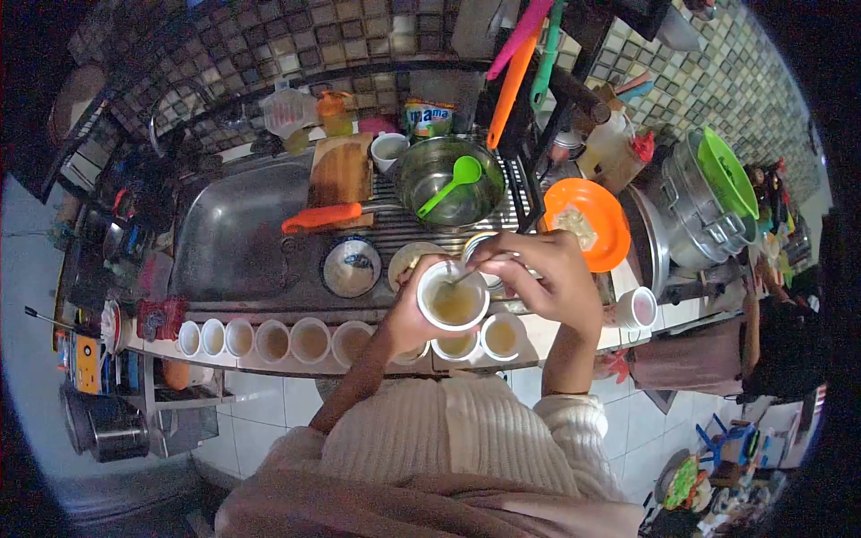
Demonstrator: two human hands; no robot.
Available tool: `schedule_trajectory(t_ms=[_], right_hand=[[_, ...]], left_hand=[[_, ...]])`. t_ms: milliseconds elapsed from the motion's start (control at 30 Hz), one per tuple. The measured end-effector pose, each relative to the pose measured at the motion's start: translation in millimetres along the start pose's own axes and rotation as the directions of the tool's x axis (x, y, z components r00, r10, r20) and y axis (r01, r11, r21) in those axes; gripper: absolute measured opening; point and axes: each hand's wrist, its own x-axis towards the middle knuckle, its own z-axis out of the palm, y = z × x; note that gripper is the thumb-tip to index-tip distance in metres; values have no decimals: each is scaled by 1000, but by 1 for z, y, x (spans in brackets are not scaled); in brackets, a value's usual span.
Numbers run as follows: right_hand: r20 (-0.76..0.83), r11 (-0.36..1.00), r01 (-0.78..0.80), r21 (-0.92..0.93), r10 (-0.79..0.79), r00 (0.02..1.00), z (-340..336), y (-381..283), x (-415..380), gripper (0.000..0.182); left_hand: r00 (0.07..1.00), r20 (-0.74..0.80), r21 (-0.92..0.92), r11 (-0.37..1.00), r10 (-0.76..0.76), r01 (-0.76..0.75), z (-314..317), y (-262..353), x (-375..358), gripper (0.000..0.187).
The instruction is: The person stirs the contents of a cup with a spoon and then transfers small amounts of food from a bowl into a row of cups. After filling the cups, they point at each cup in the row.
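Observation:
In the middle of the head view, my left hand (405, 314) is wrapped round a white cup (454, 311) with cloudy yellowish liquid in it. Pinched in the fingers of my right hand (549, 276) is a metal spoon (461, 279), whose lower end dips into that cup. Along the counter's front edge stands a row of similar white cups (310, 341), several of them holding pale liquid. Two more filled cups (500, 337) sit just below my hands. Behind the held cup, a bowl (414, 262) and another container are partly hidden by my hands.
A steel pot (408, 197) with a green spoon (464, 170) rests on the ribbed drainboard. To its left are a wooden board (341, 170), an orange-handled utensil (321, 217) and the sink (238, 224). An orange plate (613, 235), large pots (700, 211) and another person (780, 336) are at right.

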Motion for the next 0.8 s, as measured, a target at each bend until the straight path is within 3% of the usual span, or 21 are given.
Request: schedule_trajectory(t_ms=[67, 133, 200, 233, 300, 333, 367, 400, 433, 467, 533, 600, 667, 733, 767, 800], right_hand=[[19, 986, 21, -165, -18, 1000, 4, 6, -4, 13], [-9, 987, 8, -159, -10, 1000, 6, 3, -5, 12], [108, 992, 22, -122, -8, 994, 6, -1, -4, 12], [60, 994, 109, -4, -108, 992, 11, -4, 0, 12], [40, 995, 100, 26, -101, 994, 13, -1, 6, 11], [23, 994, 92, 57, -94, 995, 13, 1, 9, 11], [-80, 992, 121, 29, -118, 990, 13, 4, 12, 11], [-82, 992, 122, 29, -120, 989, 13, 5, 11, 11], [-48, 997, 69, -22, -70, 996, 11, 5, 9, 12], [-16, 997, 16, -73, -17, 1000, 11, 5, 8, 12], [47, 998, 51, -31, -50, 998, 18, 3, 11, 13], [-88, 958, 236, 162, -225, 970, 26, 6, 14, 13], [-156, 959, 234, 157, -210, 965, 23, 7, 16, 12], [-86, 1000, -25, 5, 25, 996, 16, 12, 13, 12], [-23, 990, -124, 65, 126, 992, 11, 7, 11, 11], [-25, 991, -121, 62, 123, 992, 11, 11, 7, 11]], left_hand=[[999, 6, 107, 993, 42, -43, -4, 3, 0, 75], [997, 0, 139, 987, 79, -78, -1, -2, 0, 74], [998, -58, 69, 998, 3, 1, 5, -2, -3, 75], [998, -57, 69, 998, 3, 1, 7, -4, -3, 75], [999, -17, -108, 993, -38, 36, 8, -7, -2, 75], [999, -15, -107, 993, -40, 38, 6, -6, -2, 75], [1000, -23, 10, 1000, 20, -20, 3, -3, -1, 75], [996, -24, 128, 989, 82, -78, 0, -1, 0, 75], [1000, -19, 38, 999, 4, -3, -2, -2, -1, 76], [1000, -20, 39, 999, 7, -6, -2, -3, -1, 76], [994, -60, 53, 995, 89, -86, 0, -4, -2, 76], [996, -46, 4, 997, 77, -77, -1, -4, 0, 76], [997, -29, -47, 997, 65, -66, -3, -5, -1, 76], [998, -43, 84, 996, 47, -43, -8, -5, -1, 78], [999, -35, 37, 999, 22, -21, -7, -11, -1, 77], [999, -34, 38, 999, 27, -26, -6, -14, -1, 77]])
